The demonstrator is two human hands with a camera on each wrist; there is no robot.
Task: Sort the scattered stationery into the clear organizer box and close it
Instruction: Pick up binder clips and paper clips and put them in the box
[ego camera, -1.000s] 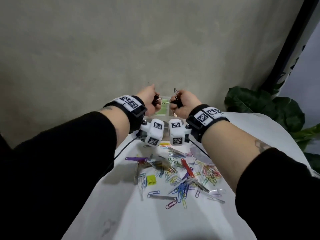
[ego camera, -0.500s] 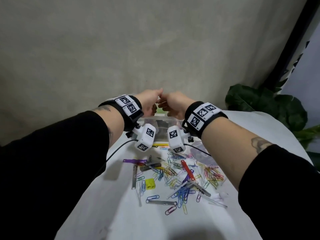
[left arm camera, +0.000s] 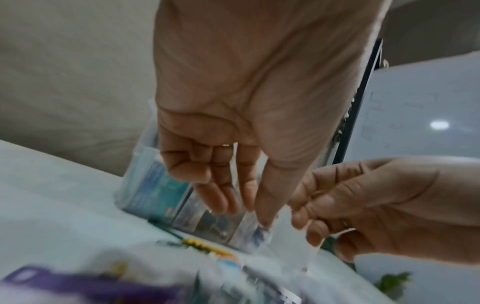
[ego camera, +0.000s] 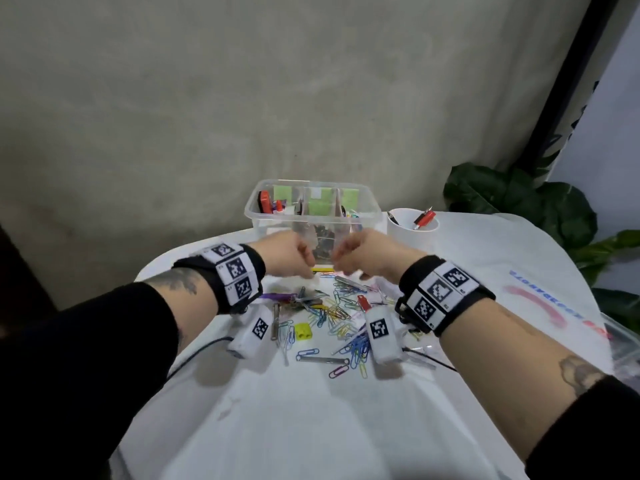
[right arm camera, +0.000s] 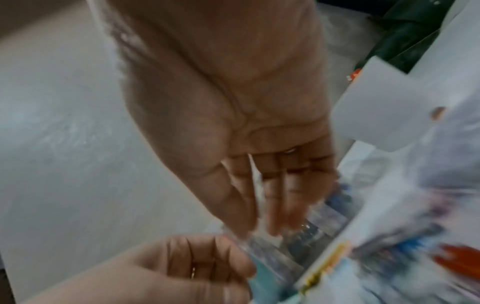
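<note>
- Hands first, from the head view: the left hand (ego camera: 287, 252) and right hand (ego camera: 363, 252) hang side by side just in front of the clear organizer box (ego camera: 311, 209), fingers pointing down toward the paper clips (ego camera: 341, 315) scattered on the white table cover (ego camera: 311, 410). The fingers are hidden behind the knuckles here, so this view does not show whether they hold anything. The box stands beyond the fingertips, lid off, with dividers and some items already inside; my guess is the hands are low because the next load lies directly beneath them.
- Nearer than the fingers lie a yellow sharpener (ego camera: 303, 331) and a red clip (ego camera: 362, 302); beyond the right hand stands a white cup (ego camera: 412, 230) with pens. A grey wall backs the table, with a leafy plant (ego camera: 519, 209) off to the right.
- Left wrist view: the left hand (left arm camera: 246, 123) has loosely extended fingers (left arm camera: 218, 197) and holds nothing; the box sits just past the fingertips. The right hand's fingers are curled, with nothing visible in them.
- Right wrist view, blurred: the right hand (right arm camera: 233, 123) also looks empty, fingers (right arm camera: 275, 205) relaxed and reaching down over the table just before the box.
</note>
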